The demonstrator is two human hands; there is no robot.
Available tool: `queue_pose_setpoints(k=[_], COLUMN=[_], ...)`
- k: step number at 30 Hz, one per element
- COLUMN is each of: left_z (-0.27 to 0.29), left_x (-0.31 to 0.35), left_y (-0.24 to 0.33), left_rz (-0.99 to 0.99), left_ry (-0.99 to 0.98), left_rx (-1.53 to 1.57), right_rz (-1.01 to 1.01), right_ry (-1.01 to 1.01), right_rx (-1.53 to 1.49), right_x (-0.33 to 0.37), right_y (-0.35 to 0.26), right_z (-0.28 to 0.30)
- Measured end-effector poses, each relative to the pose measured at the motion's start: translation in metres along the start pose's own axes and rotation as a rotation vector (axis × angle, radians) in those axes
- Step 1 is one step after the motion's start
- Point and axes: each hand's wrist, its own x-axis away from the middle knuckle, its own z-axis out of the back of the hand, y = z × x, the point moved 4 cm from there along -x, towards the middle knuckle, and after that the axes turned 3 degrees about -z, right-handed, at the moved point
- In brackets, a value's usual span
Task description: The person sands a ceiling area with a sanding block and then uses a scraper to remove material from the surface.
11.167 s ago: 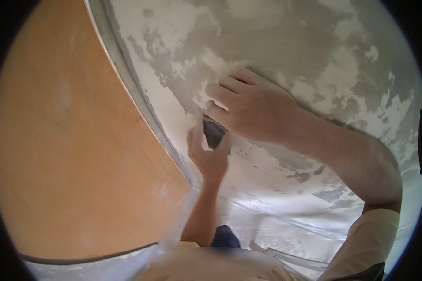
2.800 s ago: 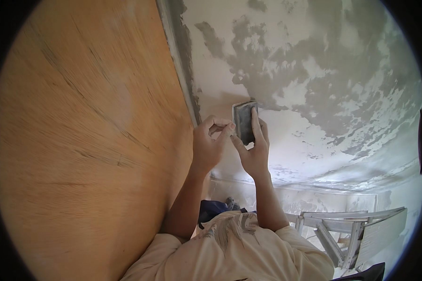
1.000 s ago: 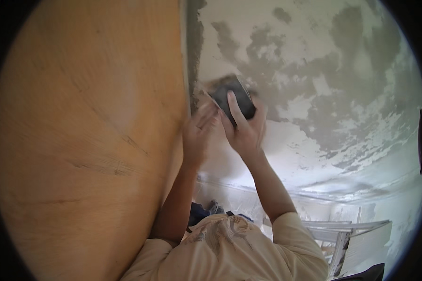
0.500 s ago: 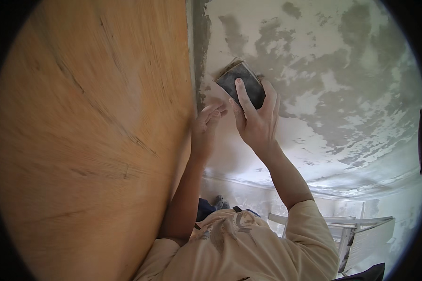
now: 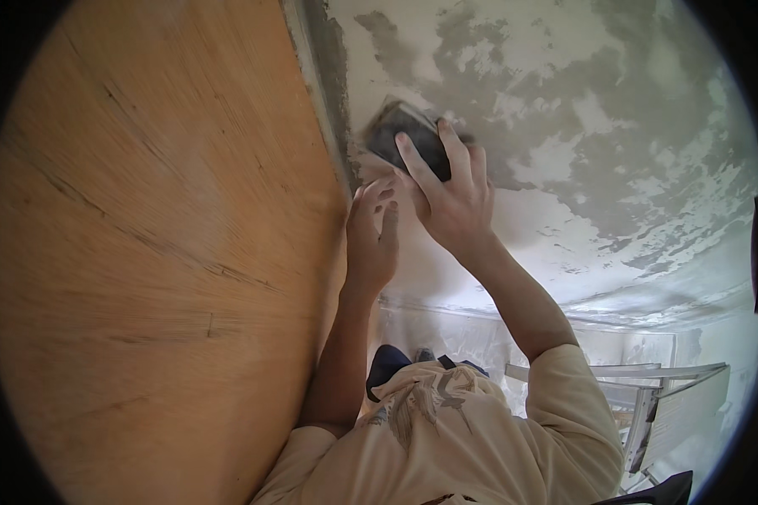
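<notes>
My right hand point(image 5: 459, 194) grips a dark sanding block point(image 5: 426, 153) with a pale sheet showing along its edge, pressed against the patchy plastered wall point(image 5: 522, 202). Two fingers stretch over the block's dark back; motion blurs its far edge. Just below and left of it, my left hand point(image 5: 374, 231) is raised beside the wall, close to the corner with the wooden panel point(image 5: 168, 210). Its fingers are loosely bent, the thumb stands apart, and nothing shows in it. Whether those fingertips touch the wall I cannot tell.
The orange-brown wooden panel rises close along my left arm, with a grey strip point(image 5: 333, 93) in the corner where it meets the wall. A pale metal frame, perhaps a stepladder point(image 5: 648, 404), stands at the lower right. My shoe point(image 5: 424, 355) shows below.
The sanding block and right hand have shifted slightly left along the wall. The left hand's fingers have risen and loosened apart. The whole view has tilted a little.
</notes>
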Motion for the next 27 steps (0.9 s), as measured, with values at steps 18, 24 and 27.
queue_pose_setpoints(k=[18,24,27], left_z=[-0.041,-0.066,-0.079], left_x=[-0.026,-0.034,-0.038], left_y=[0.039,0.048,0.053], left_rz=[0.301,0.117,0.113], left_ry=[0.641,0.789,0.819], left_rx=[0.492,0.132,0.067], right_rz=[-0.181,0.162,0.360], right_ry=[-0.415,-0.427,-0.300], right_rx=[-0.558,-0.448,-0.321], right_x=[0.020,-0.030,-0.087], right_y=[0.017,0.055,0.084], right_z=[0.045,0.073,0.093])
